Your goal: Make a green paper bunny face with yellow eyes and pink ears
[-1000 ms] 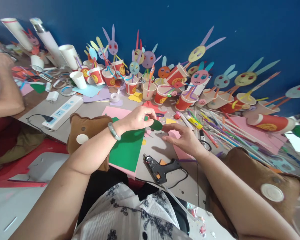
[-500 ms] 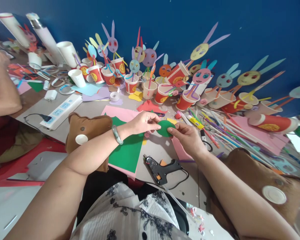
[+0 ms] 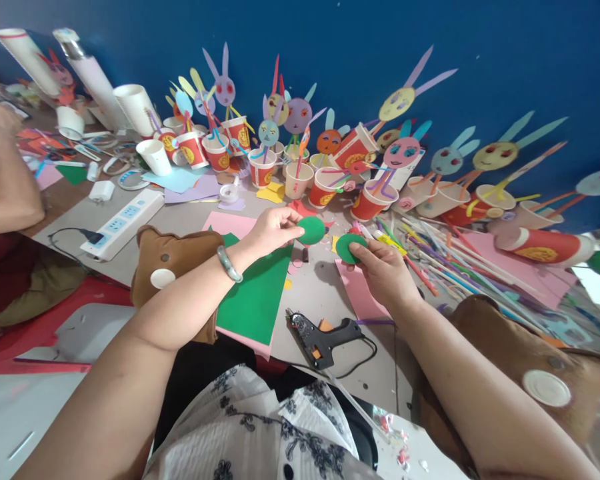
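Observation:
My left hand (image 3: 276, 231) is closed in a pinch on the edge of a green paper circle (image 3: 312, 231). A second green paper circle (image 3: 349, 248) is gripped between the thumb and fingers of my right hand (image 3: 383, 270). The two circles are held apart above the table, with a small gap between them. Below my left wrist lies a green paper sheet (image 3: 256, 300) on pink paper. A black glue gun (image 3: 323, 339) rests on the table under my hands, and a pink sheet (image 3: 357, 293) lies beneath my right hand.
Paper cups with rabbit-faced figures (image 3: 300, 180) line the blue wall. Straws and pipe cleaners (image 3: 460, 267) are heaped at the right. A power strip (image 3: 125, 223) and a brown cushion (image 3: 180, 257) are at the left. Another person's arm (image 3: 10, 173) shows at far left.
The green paper held between both hands has parted into two circles. My left hand moved left and slightly up with one; my right hand keeps the other, a little to the right.

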A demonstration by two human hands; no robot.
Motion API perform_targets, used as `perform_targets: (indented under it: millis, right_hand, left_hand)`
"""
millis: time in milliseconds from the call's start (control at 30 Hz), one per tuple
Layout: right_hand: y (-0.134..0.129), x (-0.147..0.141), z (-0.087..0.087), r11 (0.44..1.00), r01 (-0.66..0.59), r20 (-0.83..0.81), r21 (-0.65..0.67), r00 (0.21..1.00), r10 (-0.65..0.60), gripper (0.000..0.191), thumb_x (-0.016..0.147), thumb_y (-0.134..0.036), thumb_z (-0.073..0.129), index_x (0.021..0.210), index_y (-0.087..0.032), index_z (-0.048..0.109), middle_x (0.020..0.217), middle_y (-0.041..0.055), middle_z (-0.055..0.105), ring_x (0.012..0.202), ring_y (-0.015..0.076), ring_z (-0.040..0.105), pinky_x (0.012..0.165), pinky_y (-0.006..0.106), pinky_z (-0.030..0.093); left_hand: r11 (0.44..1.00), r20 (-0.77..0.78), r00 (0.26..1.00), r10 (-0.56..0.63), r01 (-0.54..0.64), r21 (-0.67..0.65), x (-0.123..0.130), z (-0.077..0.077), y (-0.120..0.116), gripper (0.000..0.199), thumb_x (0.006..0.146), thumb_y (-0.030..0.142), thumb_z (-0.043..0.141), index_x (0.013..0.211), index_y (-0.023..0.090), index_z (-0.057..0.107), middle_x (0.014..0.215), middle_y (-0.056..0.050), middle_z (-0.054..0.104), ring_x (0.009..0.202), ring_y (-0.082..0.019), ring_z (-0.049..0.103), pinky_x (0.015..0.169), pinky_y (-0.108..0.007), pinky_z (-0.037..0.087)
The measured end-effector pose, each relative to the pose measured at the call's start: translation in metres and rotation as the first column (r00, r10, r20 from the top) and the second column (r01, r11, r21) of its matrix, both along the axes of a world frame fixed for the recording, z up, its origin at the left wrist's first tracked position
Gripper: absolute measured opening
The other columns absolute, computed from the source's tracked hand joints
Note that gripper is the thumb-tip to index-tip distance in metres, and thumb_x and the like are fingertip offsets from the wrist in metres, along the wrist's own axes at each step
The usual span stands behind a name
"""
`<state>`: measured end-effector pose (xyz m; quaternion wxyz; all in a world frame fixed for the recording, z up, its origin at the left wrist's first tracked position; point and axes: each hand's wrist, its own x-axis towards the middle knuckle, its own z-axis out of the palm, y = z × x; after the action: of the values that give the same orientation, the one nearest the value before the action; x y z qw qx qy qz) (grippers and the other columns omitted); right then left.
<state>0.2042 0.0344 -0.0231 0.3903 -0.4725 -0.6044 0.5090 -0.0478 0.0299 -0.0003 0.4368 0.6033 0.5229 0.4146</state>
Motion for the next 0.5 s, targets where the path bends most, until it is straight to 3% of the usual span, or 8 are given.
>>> perform_targets:
  millis: [100, 267, 433, 500]
  right_hand:
    - [-0.005, -0.002, 0.007, 0.999, -0.027, 0.130, -0.026, 0.991, 0.030, 0.034, 0.075, -0.052, 0.076, 0.073, -0.021, 0.063, 0.059, -0.0015, 0.062, 0.051, 0.0126, 0.052, 0.053, 0.028, 0.042]
    - [-0.010, -0.005, 0.008, 0.965, -0.236, 0.418, -0.119, 0.869, 0.264, 0.037, 0.068, -0.054, 0.078, 0.068, -0.021, 0.062, 0.052, -0.0032, 0.055, 0.049, 0.0114, 0.045, 0.048, 0.027, 0.032]
    - [-0.012, -0.007, 0.005, 0.962, -0.272, 0.588, 0.018, 0.781, 0.210, 0.033, 0.069, -0.051, 0.073, 0.067, -0.021, 0.059, 0.051, -0.0048, 0.049, 0.050, 0.0111, 0.041, 0.049, 0.027, 0.029]
    - [-0.012, -0.008, 0.006, 0.959, -0.278, 0.632, 0.050, 0.752, 0.185, 0.031, 0.070, -0.049, 0.072, 0.067, -0.021, 0.058, 0.052, -0.0045, 0.049, 0.051, 0.0117, 0.042, 0.050, 0.027, 0.029]
  left_hand:
    - [0.987, -0.207, 0.970, 0.127, -0.102, 0.126, -0.006, -0.011, 0.011, 0.003, 0.082, 0.018, 0.065, 0.083, 0.015, 0.064, 0.069, 0.001, 0.066, 0.062, -0.011, 0.060, 0.062, -0.023, 0.045]
    - [0.981, -0.490, 0.851, 0.192, -0.154, 0.117, -0.016, -0.024, 0.026, 0.012, 0.086, 0.013, 0.058, 0.089, 0.015, 0.070, 0.087, -0.005, 0.073, 0.079, -0.017, 0.066, 0.077, -0.029, 0.050]
    - [0.956, -0.724, 0.625, 0.292, -0.172, 0.237, -0.018, -0.028, 0.025, 0.034, 0.089, 0.010, 0.052, 0.118, 0.016, 0.067, 0.120, -0.013, 0.067, 0.115, -0.028, 0.061, 0.102, -0.043, 0.045]
    - [0.957, -0.750, 0.603, 0.270, -0.084, 0.278, -0.016, -0.028, 0.022, 0.033, 0.089, 0.013, 0.054, 0.120, 0.017, 0.065, 0.125, -0.013, 0.064, 0.121, -0.029, 0.056, 0.105, -0.044, 0.042]
